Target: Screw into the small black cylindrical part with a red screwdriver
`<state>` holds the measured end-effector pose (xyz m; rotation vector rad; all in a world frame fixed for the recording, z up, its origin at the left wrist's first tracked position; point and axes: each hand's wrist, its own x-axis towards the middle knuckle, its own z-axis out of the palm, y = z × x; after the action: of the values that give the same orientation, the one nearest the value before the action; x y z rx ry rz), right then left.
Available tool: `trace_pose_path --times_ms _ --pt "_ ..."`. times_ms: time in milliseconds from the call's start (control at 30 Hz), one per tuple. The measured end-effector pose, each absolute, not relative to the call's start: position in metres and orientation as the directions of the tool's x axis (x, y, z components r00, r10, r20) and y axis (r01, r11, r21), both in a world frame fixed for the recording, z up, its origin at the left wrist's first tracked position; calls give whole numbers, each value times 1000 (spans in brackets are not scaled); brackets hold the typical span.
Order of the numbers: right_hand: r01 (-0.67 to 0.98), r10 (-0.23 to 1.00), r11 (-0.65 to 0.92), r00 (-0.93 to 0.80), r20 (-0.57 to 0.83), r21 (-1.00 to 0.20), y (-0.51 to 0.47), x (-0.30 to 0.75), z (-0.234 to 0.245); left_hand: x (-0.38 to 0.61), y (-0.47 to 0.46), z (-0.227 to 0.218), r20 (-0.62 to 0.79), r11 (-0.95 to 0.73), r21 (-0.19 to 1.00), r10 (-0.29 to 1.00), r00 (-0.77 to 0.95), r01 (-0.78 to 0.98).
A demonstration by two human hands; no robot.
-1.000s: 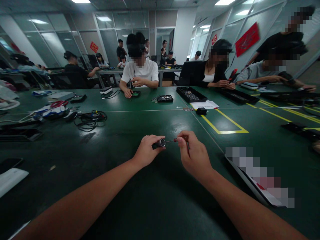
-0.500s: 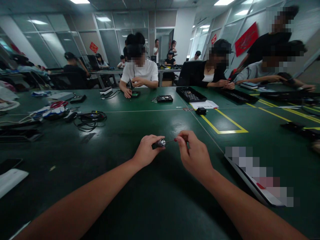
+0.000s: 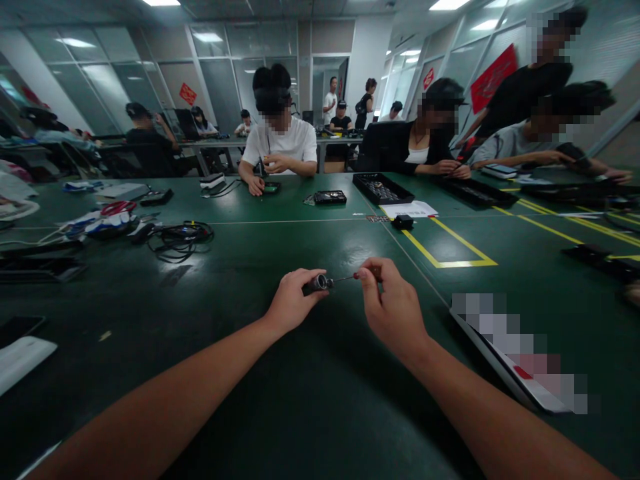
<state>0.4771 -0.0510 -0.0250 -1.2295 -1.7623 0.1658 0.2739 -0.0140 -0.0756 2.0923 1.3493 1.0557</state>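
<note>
Between the thumb and fingers of my left hand point(image 3: 294, 301) is a short dark cylinder point(image 3: 319, 283), its round hollow-looking end facing me. My right hand point(image 3: 394, 303) pinches the reddish handle of a thin screwdriver point(image 3: 346, 278), whose metal shaft points left. Where the shaft ends, a small dark piece point(image 3: 330, 284) sits right beside the cylinder's open end. Whether that piece still touches the cylinder, I cannot tell. Both hands are above the green table point(image 3: 320, 407).
A white-edged tablet-like object point(image 3: 493, 353) lies by my right forearm. Coiled black cables point(image 3: 180, 239) are at the left. Beyond are a small black block point(image 3: 403, 222), a black parts tray point(image 3: 383, 189) and a yellow tape outline point(image 3: 450, 264). Several people sit across the table.
The screwdriver has drawn slightly right, away from the cylinder. The light insert seen in the cylinder's end has come out, and a small piece now shows at the screwdriver's tip.
</note>
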Motion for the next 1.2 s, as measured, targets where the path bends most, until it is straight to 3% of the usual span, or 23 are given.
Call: trace_pose_path --times_ms 700,800,967,1100,1200 --pt "613 788 486 1 616 -623 -53 476 -24 276 -18 -67 392 -399 804 913 112 441" --pt "605 781 494 6 624 -624 -54 476 -23 279 -17 -63 287 -296 904 955 75 308" --pt "604 773 498 15 634 -622 -53 478 -22 287 -13 -47 -58 47 993 993 106 109" --pt "606 767 502 18 642 -617 -52 478 -22 290 -12 -39 -226 165 946 952 206 279" --pt "601 766 504 22 643 -620 -52 478 -21 291 -12 -42 -242 79 873 927 286 482"
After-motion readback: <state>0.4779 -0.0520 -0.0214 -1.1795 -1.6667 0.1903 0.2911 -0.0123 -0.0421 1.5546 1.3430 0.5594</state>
